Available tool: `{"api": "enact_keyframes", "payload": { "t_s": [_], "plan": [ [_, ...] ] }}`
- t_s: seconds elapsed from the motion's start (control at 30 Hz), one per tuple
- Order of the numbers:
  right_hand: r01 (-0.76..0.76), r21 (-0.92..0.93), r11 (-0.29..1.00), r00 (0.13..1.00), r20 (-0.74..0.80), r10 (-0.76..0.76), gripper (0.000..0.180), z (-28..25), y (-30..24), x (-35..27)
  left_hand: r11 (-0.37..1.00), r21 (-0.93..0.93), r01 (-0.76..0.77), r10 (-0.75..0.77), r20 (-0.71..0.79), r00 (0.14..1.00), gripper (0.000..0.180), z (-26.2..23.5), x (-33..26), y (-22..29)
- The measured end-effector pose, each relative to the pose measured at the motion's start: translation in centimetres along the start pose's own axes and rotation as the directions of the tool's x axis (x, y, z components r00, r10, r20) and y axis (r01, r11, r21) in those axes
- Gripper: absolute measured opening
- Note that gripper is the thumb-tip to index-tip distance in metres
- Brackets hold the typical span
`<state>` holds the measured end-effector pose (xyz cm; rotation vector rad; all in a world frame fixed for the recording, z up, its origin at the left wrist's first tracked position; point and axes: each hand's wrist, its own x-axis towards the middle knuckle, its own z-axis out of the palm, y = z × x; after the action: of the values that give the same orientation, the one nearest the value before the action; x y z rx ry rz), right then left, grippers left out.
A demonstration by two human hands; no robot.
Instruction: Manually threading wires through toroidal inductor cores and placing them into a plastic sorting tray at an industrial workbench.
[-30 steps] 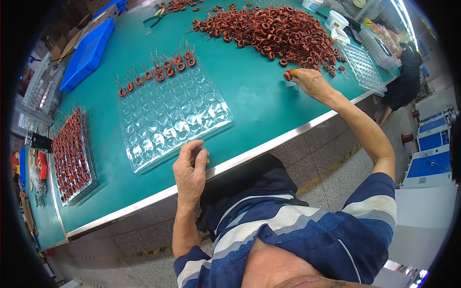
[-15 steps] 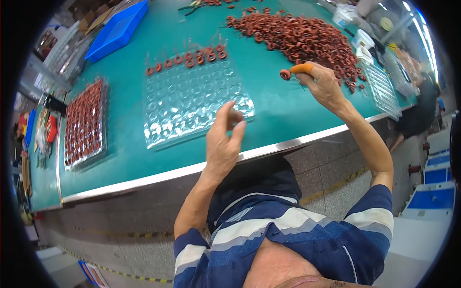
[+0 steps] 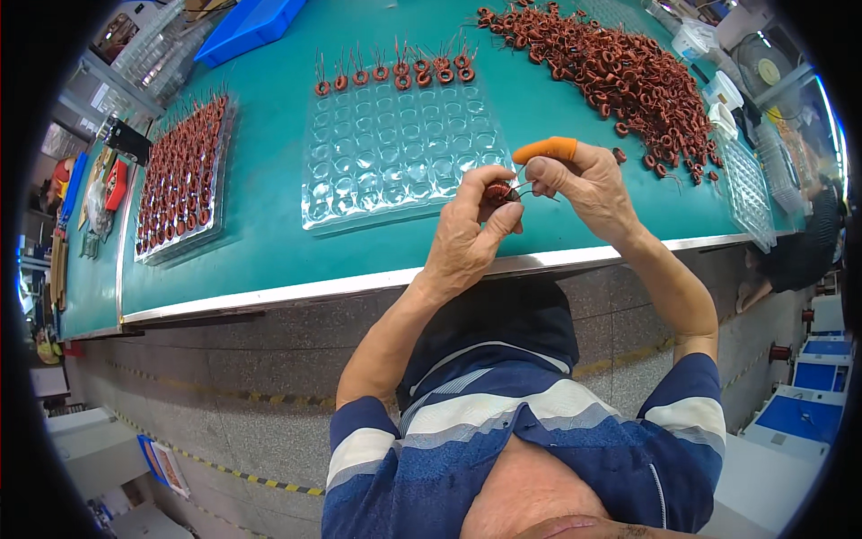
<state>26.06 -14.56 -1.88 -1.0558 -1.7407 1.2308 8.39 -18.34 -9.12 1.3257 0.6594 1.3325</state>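
Note:
Between the thumb and fingers of my left hand [image 3: 467,232] is a copper-red toroidal coil [image 3: 499,191], partly hidden by the fingers. My right hand [image 3: 588,189] wears an orange finger cot [image 3: 549,149] and pinches the coil's thin wire leads. Both hands meet above the near side of the table, just right of a clear plastic tray [image 3: 359,148]. Along that tray's far edge sit several similar coils [image 3: 402,81], leads pointing up; its nearer pockets hold none. Beyond my right hand spreads a large heap of loose coils [image 3: 620,81].
At the left stands a tray filled with coils [image 3: 184,171], beside a black cylinder [image 3: 124,139]. A blue bin [image 3: 251,31] lies at the back left. Stacked clear trays [image 3: 747,193] and white tubs [image 3: 721,90] line the right side. The table's pale edge [image 3: 359,286] runs in front of me.
My right hand has brought a coil from beside the heap toward my left hand. The left hand, empty before, has moved right and closed on it. The whole view has shifted slightly.

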Motion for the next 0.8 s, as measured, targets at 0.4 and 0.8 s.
{"api": "enact_keyframes", "payload": {
  "t_s": [0.4, 0.8],
  "plan": [
    [0.182, -0.312, 0.932, 0.983, 0.056, -0.173, 0.025, 0.2, -2.0, -0.1, 0.948, 0.279, -0.155, 0.180, -0.065, 0.982, 0.031, 0.2, -1.0, 2.6],
    [0.511, -0.649, 0.564, 0.718, -0.037, -0.695, 0.015, 3.1, -1.9, -2.9, 0.999, 0.025, 0.045, -0.045, 0.011, 0.999, 0.023, -0.8, -0.1, 3.5]
  ]
}}
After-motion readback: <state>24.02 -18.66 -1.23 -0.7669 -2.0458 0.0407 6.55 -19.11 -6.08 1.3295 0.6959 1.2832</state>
